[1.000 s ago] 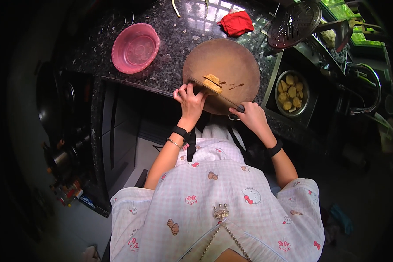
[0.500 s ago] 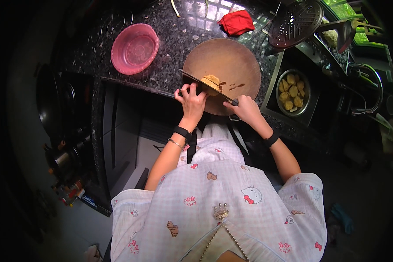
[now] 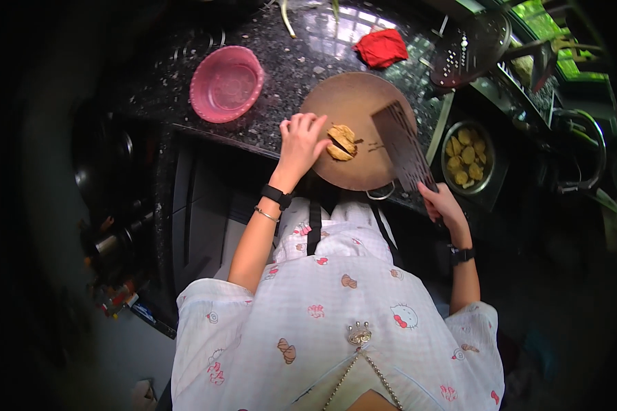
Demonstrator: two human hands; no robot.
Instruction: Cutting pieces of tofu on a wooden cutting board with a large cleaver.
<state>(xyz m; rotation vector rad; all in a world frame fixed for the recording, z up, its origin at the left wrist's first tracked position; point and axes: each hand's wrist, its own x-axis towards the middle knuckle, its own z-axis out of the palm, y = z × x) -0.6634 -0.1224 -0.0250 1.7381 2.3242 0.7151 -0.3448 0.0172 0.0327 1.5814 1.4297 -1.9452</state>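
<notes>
On the round wooden chopping board (image 3: 356,92) lies a golden-brown, fried-looking piece of food (image 3: 339,152), split in two by a dark slit. My left hand (image 3: 299,142) is at its left side, fingers apart, the thumb close to the food or touching it. I cannot tell whether they meet. In my right hand (image 3: 448,207) is the handle of a wide-bladed cleaver (image 3: 402,147). Its blade is tilted over the right part of the board, away from the food, and blurred by motion.
A pink plastic basin (image 3: 207,89) stands left of the board on the dark speckled counter (image 3: 151,92). Behind the board lies a red cloth (image 3: 382,48). To the right are a metal bowl holding several similar pieces (image 3: 467,154), a perforated dark utensil (image 3: 467,51) and a curved tap (image 3: 602,147).
The cleaver has come off the food and swung to the right with my right hand. My left hand has drawn back to the food's left side. The view has shifted slightly.
</notes>
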